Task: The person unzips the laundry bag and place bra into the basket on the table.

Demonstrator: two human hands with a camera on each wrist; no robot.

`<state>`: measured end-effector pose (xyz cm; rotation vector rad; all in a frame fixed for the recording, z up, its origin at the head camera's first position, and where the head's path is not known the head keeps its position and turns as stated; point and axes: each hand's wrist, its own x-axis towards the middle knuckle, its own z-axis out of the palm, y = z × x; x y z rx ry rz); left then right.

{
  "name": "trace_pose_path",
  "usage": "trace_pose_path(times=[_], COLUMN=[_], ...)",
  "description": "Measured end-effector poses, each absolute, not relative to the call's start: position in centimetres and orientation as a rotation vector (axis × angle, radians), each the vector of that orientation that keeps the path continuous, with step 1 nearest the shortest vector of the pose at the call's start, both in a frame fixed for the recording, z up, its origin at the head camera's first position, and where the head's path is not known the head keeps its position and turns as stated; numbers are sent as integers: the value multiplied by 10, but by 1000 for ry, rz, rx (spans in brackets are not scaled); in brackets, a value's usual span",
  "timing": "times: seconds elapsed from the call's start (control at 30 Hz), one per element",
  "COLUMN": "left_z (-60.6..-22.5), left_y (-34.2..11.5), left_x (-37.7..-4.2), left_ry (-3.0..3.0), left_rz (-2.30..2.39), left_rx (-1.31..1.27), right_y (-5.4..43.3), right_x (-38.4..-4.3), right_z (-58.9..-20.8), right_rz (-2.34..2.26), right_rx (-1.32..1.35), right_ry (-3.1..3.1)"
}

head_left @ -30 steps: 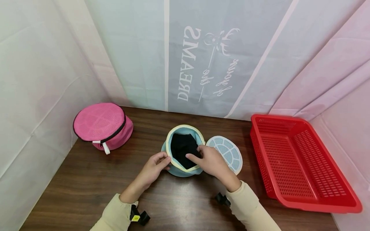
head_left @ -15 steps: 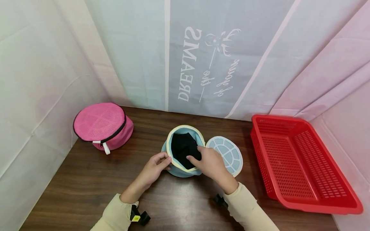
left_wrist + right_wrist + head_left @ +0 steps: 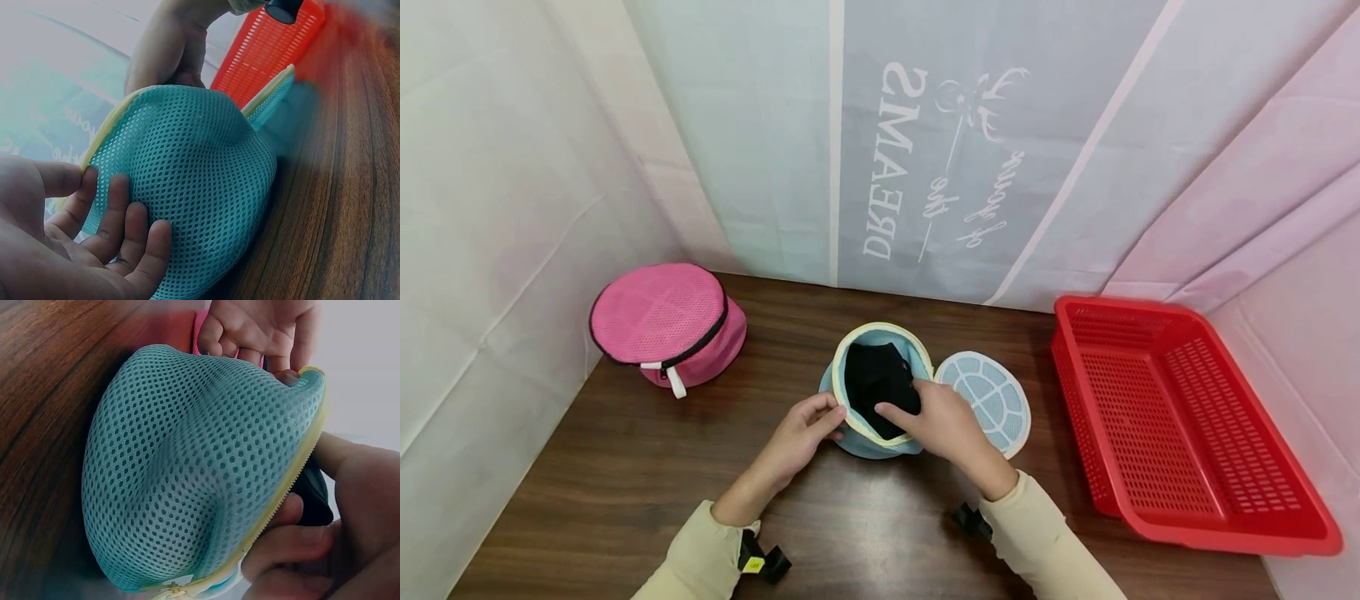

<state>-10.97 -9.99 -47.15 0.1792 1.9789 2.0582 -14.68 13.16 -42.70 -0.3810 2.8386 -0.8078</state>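
Observation:
A round blue mesh laundry bag [image 3: 867,450] stands with its yellow-edged opening upward in the head view. Its flat lid [image 3: 988,398] is folded back to the right. Bunched black cloth [image 3: 874,377] fills the opening. At the near-left rim, my left hand [image 3: 799,440] pinches the edge between thumb and index finger, the other fingers lying along the mesh. My right hand [image 3: 946,421] reaches over the right rim, thumb across the black cloth and fingers curled just inside. In the right wrist view, black cloth [image 3: 312,495] shows between thumb and fingers; some fingertips are hidden.
Left of the blue bag, a closed pink mesh bag [image 3: 662,317] with a black edge and white pull tab sits on the wooden table [image 3: 647,467]. A red plastic basket [image 3: 1150,425] stands on the right. Printed curtains [image 3: 760,150] hang behind the table.
The right thumb shifts slightly left over the black cloth, and the cloth's folds change a little. My left hand keeps its place at the rim.

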Motion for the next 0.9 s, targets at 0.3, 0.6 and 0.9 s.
trace_pose_path(times=[0.3,0.6,0.9], left_z=[-470,-470,-471], left_y=[-100,-100,-101], left_x=[-109,-109,-108], left_ry=[1980,1983,1990], left_rz=[2063,2071,2066], left_rx=[180,183,173], right_y=[130,136,147], right_x=[-147,-152,-155], right_z=[-430,-427,-418], right_rz=[-740,-926,-999], right_rx=[-327,-280,-229], right_ry=[2838,2847,2824])
